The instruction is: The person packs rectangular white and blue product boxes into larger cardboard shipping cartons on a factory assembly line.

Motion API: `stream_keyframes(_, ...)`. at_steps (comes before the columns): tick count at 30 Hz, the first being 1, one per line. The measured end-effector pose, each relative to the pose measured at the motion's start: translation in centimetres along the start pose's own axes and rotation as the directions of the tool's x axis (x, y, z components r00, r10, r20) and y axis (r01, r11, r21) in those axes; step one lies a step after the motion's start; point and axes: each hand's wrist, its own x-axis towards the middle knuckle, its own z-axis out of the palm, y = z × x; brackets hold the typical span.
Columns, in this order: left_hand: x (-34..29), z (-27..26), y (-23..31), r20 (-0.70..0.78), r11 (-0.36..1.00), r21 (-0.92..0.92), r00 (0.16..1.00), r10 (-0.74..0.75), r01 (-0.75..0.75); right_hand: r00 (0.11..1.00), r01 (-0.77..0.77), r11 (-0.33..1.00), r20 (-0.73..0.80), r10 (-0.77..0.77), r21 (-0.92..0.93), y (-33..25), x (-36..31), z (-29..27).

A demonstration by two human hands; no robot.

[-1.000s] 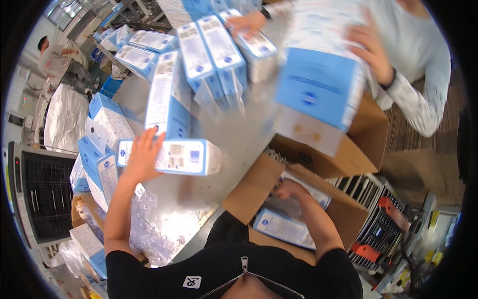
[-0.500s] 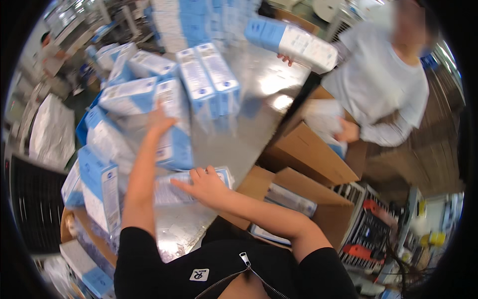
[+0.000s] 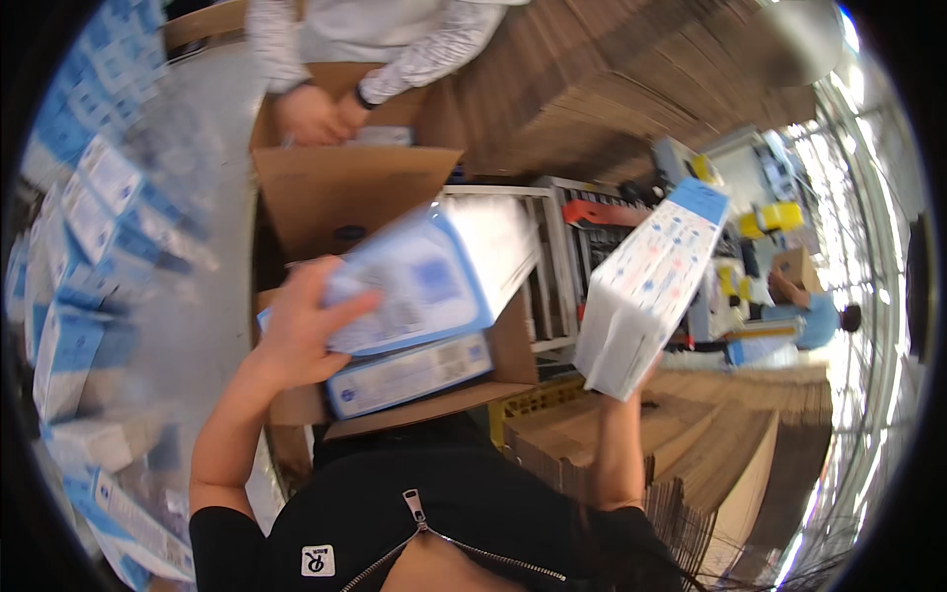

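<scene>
My left hand [image 3: 301, 321] grips one end of a blue-and-white box [image 3: 414, 281], blurred and tilted above an open cardboard carton [image 3: 513, 340]. Inside that carton lies another blue-and-white box [image 3: 409, 375]. Off to the right, my right hand [image 3: 639, 385] is raised with a white box with a blue end [image 3: 651, 286]; most of its fingers are hidden behind this box.
Across from me a co-worker's hands [image 3: 321, 113] reach into a second carton [image 3: 340, 192]. Blue-and-white boxes [image 3: 74, 355] lie along the metal table [image 3: 212, 326] at left. Flattened cardboard stacks [image 3: 582, 89] stand at the far side and lower right.
The view has swung right, from the table to the cartons. Both hands have left the boxes on the table, and each now holds a box. The co-worker's hands are together inside a carton.
</scene>
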Motion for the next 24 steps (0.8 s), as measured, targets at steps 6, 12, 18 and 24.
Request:
stream_keyframes(6,-0.7,20.9,-3.7,0.535,0.993,0.033,0.837,-0.113,0.113,0.544,0.456,0.867,0.834,-0.091,-0.203,3.3,-1.0,4.2)
stream_keyframes(12,-5.0,19.1,-3.0,0.346,0.992,-0.091,0.931,0.117,-0.091,0.145,0.988,-0.124,0.855,0.498,-0.096,12.3,3.3,11.7)
stream_keyframes(18,-10.2,15.1,-2.2,-0.05,0.774,-0.255,0.791,-0.61,0.58,0.479,0.854,0.036,0.811,0.337,-0.519,9.5,2.9,13.6)
stream_keyframes(24,-9.5,20.2,-3.8,0.259,0.405,-0.54,0.604,-0.754,0.738,0.826,0.525,-0.473,0.29,0.483,-0.707,13.3,4.3,10.3)
